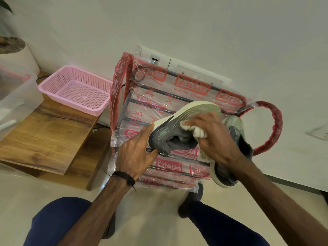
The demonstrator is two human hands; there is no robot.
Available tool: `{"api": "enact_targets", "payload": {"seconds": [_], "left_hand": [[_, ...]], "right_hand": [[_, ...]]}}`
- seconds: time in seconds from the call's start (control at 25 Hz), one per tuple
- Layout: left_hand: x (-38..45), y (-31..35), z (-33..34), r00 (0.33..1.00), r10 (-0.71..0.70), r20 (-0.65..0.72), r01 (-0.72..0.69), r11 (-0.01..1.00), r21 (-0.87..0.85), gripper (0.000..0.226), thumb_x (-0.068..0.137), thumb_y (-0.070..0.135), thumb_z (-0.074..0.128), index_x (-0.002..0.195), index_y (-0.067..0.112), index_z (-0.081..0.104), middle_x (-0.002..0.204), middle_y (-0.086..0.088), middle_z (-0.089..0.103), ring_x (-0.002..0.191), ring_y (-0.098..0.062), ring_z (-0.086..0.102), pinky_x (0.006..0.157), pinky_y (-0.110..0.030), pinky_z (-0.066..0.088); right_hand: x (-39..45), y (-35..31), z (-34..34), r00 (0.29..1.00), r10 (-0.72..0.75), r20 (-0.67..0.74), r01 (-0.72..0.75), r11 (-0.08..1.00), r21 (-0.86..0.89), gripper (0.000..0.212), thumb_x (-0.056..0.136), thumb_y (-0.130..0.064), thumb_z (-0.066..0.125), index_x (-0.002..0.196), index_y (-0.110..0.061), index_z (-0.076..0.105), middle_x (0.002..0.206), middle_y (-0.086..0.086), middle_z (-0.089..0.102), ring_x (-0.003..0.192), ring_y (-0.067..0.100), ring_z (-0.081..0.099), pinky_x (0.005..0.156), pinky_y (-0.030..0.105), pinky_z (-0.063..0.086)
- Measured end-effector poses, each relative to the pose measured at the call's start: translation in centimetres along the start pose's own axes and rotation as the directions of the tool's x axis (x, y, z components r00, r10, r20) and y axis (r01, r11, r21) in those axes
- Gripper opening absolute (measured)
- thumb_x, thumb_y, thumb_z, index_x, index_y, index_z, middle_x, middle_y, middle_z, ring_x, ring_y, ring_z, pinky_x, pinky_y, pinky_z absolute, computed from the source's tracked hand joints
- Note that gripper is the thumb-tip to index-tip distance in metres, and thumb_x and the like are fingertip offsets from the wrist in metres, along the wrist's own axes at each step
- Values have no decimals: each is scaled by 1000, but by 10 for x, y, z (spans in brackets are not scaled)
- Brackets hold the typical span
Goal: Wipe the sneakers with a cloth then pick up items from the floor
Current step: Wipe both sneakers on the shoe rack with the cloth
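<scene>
A grey sneaker (179, 128) with a pale sole is tipped on its side above the rack. My left hand (136, 153) grips its heel end, thumb on the sole edge. My right hand (214, 139) holds a bunched white cloth (197, 131) against the sneaker's side near the collar. The second grey sneaker (236, 139) rests on the rack to the right, partly hidden behind my right hand and forearm.
The shoe rack (159, 96), wrapped in clear plastic with red print, stands against the white wall. A pink perforated basket (76, 89) sits on a wooden bench (46, 132) at left, beside a clear plastic bin (14, 96) and a white plant pot (19, 52). My knees are below.
</scene>
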State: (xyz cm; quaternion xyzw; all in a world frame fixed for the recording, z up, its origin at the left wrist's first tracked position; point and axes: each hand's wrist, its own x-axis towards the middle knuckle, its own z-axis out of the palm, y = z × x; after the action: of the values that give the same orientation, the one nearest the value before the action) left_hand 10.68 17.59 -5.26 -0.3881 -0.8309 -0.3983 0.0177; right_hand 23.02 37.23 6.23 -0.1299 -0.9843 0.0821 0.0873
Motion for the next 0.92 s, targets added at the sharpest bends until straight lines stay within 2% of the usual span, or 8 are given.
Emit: {"api": "enact_targets", "payload": {"seconds": [0.04,0.12,0.32,0.48,0.56,0.68,0.8,0.92], "left_hand": [[0,0,1,1000,3,-6,-3,1000,8,85,74,41,87,146,16,49,122,-11,71,98,-28,74,81,-45,61],[-1,0,2,1000,10,-18,-10,1000,22,85,72,40,88,144,14,51,121,-11,71,96,-28,74,79,-44,60],[1,-2,-1,1000,8,-16,-8,1000,-13,80,75,38,86,143,14,52,116,-10,73,94,-27,74,80,-41,59],[2,-2,-3,1000,3,-21,-3,999,-31,79,77,41,84,144,17,51,116,-9,73,96,-27,73,82,-41,59],[2,-2,-1,1000,3,-19,-3,1000,-28,81,76,43,85,145,17,51,117,-9,73,97,-27,74,82,-42,59],[1,-2,2,1000,3,-21,-3,1000,-11,84,73,43,87,144,16,51,118,-10,73,98,-28,74,82,-44,59],[0,-3,1,1000,9,-14,-9,1000,-14,84,73,40,87,144,15,51,121,-10,72,100,-28,73,83,-43,59],[1,-2,1,1000,-1,-27,0,1000,-23,82,75,40,86,144,15,51,119,-10,72,98,-26,74,82,-41,59]], "right_hand": [[1,4,0,988,121,-100,-121,993,-3,50,77,7,65,118,-20,71,117,-5,65,106,17,46,87,26,29],[5,-2,9,962,229,-146,-238,970,-45,51,76,9,64,119,-18,70,117,-2,65,102,18,41,81,23,24],[1,-48,37,978,202,-53,-207,971,-117,43,81,0,63,122,-12,68,119,1,65,107,21,44,94,33,41],[-10,-50,23,995,3,95,2,999,-52,45,80,0,65,122,-17,70,119,-2,65,108,19,45,90,33,39],[-10,-29,11,992,106,-64,-105,994,14,46,79,5,64,118,-18,70,116,-3,65,105,18,44,88,32,36],[1,-4,10,919,310,-243,-327,945,-31,45,79,7,63,116,-18,70,114,1,64,101,25,45,83,27,28],[8,-17,37,921,344,-181,-363,929,-79,43,80,4,61,117,-15,69,114,5,64,99,23,44,84,30,33],[3,-47,47,959,262,-107,-270,961,-65,43,80,-7,54,121,-11,69,116,5,65,106,23,46,93,35,41]]}}
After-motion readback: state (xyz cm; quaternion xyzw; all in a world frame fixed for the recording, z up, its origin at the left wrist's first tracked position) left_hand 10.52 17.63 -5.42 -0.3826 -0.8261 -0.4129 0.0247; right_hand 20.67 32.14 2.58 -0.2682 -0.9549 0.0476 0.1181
